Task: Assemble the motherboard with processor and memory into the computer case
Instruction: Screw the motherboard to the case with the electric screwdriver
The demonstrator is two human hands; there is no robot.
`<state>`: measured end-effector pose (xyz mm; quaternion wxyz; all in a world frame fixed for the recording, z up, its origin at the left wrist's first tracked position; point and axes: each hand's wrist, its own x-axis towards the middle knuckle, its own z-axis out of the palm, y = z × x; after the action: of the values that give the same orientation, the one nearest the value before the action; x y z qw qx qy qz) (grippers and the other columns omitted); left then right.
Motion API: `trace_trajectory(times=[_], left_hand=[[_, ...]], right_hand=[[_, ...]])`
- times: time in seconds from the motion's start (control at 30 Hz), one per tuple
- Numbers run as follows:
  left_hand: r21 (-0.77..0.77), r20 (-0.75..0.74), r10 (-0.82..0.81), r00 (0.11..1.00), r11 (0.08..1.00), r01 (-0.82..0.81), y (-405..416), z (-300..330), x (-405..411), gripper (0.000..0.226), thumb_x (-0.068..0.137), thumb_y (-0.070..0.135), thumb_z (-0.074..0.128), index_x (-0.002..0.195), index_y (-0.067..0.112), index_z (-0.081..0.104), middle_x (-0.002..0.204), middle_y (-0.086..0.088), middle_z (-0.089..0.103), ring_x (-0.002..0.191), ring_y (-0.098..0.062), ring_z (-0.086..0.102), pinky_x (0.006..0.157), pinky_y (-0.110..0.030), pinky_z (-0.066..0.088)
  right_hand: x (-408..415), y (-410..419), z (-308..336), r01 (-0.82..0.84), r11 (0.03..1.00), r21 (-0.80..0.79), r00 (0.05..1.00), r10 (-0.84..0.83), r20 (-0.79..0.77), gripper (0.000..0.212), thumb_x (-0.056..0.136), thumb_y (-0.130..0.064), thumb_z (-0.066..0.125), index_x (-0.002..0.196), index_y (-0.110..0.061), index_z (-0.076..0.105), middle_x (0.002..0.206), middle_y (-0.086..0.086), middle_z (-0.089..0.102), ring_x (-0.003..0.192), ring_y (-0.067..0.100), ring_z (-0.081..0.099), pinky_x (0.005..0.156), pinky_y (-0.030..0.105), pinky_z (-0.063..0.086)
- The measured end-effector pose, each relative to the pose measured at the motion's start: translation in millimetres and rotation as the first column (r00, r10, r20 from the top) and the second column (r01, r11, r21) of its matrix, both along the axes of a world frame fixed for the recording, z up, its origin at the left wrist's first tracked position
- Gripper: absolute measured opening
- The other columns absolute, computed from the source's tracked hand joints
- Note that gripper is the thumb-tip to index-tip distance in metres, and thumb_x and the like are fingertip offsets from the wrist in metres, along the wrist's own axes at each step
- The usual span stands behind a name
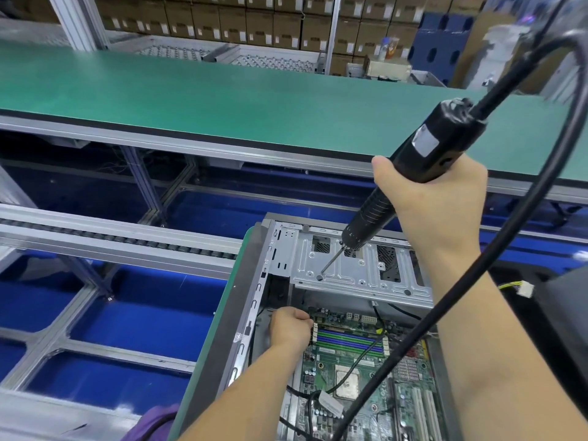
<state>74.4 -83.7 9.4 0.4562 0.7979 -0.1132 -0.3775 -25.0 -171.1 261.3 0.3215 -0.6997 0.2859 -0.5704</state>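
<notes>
The open computer case point(321, 313) lies at the lower centre of the frame, motherboard point(366, 370) seated inside. The right hand point(436, 198) grips an electric screwdriver point(413, 173), fingers wrapped around its body, its bit over the drive bracket point(350, 272). The left hand point(291, 329), fingers curled, rests at the motherboard's upper left corner; whether it holds anything cannot be told.

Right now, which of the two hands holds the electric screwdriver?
The right hand, raised above the computer case, grips the electric screwdriver. The left hand is low inside the case, at the motherboard's far corner.
</notes>
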Motion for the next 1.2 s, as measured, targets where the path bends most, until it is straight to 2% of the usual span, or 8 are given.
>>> trace_trajectory(times=[0.13,0.27,0.47,0.6,0.7,0.83,1.1,1.2], left_hand=[[-0.003,0.023,-0.001,1.0,1.0,0.001,-2,-5,1,0.007,0.089,0.007,0.068,0.089,0.015,0.07,0.093,-0.002,0.07,0.093,-0.02,0.064,0.076,-0.026,0.05],[-0.009,0.015,-0.017,1.0,1.0,0.017,-2,-8,2,0.006,0.09,0.006,0.067,0.094,0.01,0.069,0.096,-0.009,0.07,0.089,-0.022,0.064,0.074,-0.027,0.052],[-0.016,-0.011,-0.006,1.0,1.0,0.006,-4,-11,4,0.009,0.088,-0.003,0.06,0.09,0.001,0.068,0.097,-0.024,0.069,0.082,-0.03,0.062,0.079,-0.043,0.057],[-0.019,-0.016,0.013,1.0,1.0,-0.013,-4,-16,5,0.01,0.086,-0.004,0.062,0.09,0.003,0.069,0.095,-0.019,0.071,0.095,-0.035,0.068,0.085,-0.043,0.059],[0.0,0.017,0.009,1.0,1.0,-0.009,-4,-21,5,0.009,0.086,0.002,0.067,0.085,0.01,0.07,0.09,-0.01,0.071,0.09,-0.03,0.069,0.08,-0.039,0.06],[0.023,0.042,-0.016,0.999,1.0,0.015,-5,-26,5,0.018,0.085,0.007,0.065,0.075,0.022,0.064,0.083,-0.004,0.07,0.085,-0.029,0.07,0.072,-0.033,0.057],[0.057,0.106,-0.036,0.994,0.998,0.031,-8,-31,5,0.019,0.084,0.012,0.066,0.071,0.026,0.063,0.074,0.009,0.065,0.077,-0.016,0.067,0.068,-0.027,0.057],[0.031,0.097,-0.074,0.992,0.997,0.071,-8,-32,5,0.017,0.082,0.01,0.063,0.074,0.025,0.061,0.077,0.004,0.066,0.078,-0.019,0.066,0.069,-0.031,0.057]], right_hand=[[1,4,-2,-0.01,1.0,-0.002,1.0,0.01,0.003,0.032,0.076,-0.033,0.08,0.063,-0.021,0.053,0.057,-0.018,0.057,0.055,0.0,0.051,0.057,0.011,0.045],[7,3,-7,-0.033,0.999,-0.006,0.999,0.033,-0.023,0.035,0.076,-0.025,0.082,0.056,-0.025,0.053,0.054,-0.023,0.058,0.053,-0.004,0.052,0.057,0.006,0.04],[25,-5,-35,-0.127,0.985,0.118,0.985,0.139,-0.1,0.033,0.078,-0.021,0.084,0.062,-0.029,0.057,0.057,-0.024,0.061,0.055,-0.008,0.055,0.057,0.003,0.041],[33,-10,-56,-0.156,0.971,0.18,0.974,0.182,-0.137,0.029,0.08,-0.021,0.084,0.069,-0.033,0.06,0.061,-0.027,0.064,0.06,-0.011,0.06,0.058,0.0,0.042],[40,-13,-67,-0.145,0.971,0.19,0.964,0.181,-0.192,0.031,0.08,-0.025,0.085,0.069,-0.036,0.058,0.061,-0.03,0.063,0.06,-0.012,0.06,0.058,0.0,0.041],[46,-16,-78,-0.099,0.98,0.17,0.951,0.144,-0.274,0.029,0.077,-0.036,0.085,0.066,-0.032,0.059,0.066,-0.022,0.066,0.062,-0.001,0.059,0.059,0.006,0.043],[48,-19,-80,-0.061,0.984,0.168,0.944,0.111,-0.309,0.025,0.077,-0.041,0.083,0.068,-0.029,0.063,0.072,-0.013,0.068,0.063,0.003,0.061,0.058,0.007,0.044],[47,-19,-80,-0.071,0.981,0.18,0.944,0.124,-0.307,0.027,0.076,-0.04,0.083,0.067,-0.027,0.062,0.072,-0.011,0.068,0.062,0.003,0.059,0.057,0.007,0.044]])
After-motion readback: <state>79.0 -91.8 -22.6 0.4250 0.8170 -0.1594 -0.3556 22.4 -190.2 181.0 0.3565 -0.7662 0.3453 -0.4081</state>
